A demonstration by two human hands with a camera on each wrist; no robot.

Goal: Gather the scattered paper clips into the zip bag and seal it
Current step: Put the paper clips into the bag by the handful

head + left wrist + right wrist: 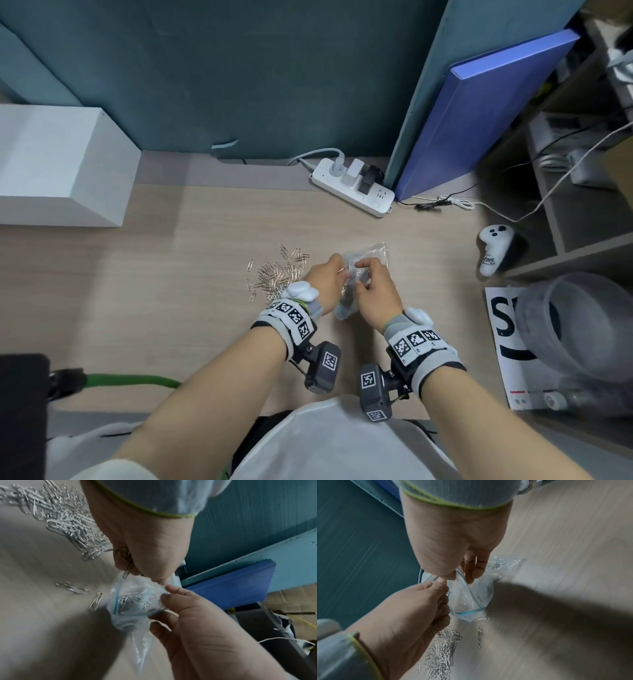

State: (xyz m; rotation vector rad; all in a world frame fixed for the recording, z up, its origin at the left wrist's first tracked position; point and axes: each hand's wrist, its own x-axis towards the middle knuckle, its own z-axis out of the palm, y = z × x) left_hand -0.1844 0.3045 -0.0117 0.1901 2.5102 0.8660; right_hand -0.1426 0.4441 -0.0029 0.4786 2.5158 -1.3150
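Wooden desk (171,308), both hands pinching zip bag (363,263); left (327,277) clutching paper clips (274,274).

Head view: looked down and forward from above both forearms onto the wooden desk (205,219), taking in the blue partition behind and the shelving at right, at a moderate remove. Left wrist view: sat close under the left hand (145,540), faced along its fingers toward the zip bag (130,608); right wrist view: likewise close under the right hand (452,536), faced the bag's open mouth. All three shared the bag, both hands and the paper clips (274,274).
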